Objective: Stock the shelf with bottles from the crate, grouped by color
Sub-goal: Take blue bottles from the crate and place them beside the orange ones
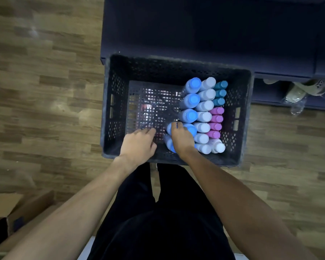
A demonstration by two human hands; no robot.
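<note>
A dark perforated crate [113, 109] stands on the floor below me. Its right half holds upright bottles in rows: blue-capped bottles [192, 99], white-capped bottles [206, 106], teal-capped bottles [220, 93] and pink-capped bottles [216, 119]. My right hand [182, 138] reaches into the crate and its fingers curl over the nearest blue-capped bottle [190, 129]. My left hand [139, 142] hovers inside the crate's bare left half, fingers loosely bent and holding nothing. The dark shelf unit [195, 34] stands just behind the crate.
Wood-pattern floor surrounds the crate. A cardboard box [21, 212] sits at the lower left. At the right, a low shelf compartment holds a clear plastic wrapper and a beige item [296, 94]. My dark-clothed legs fill the bottom middle.
</note>
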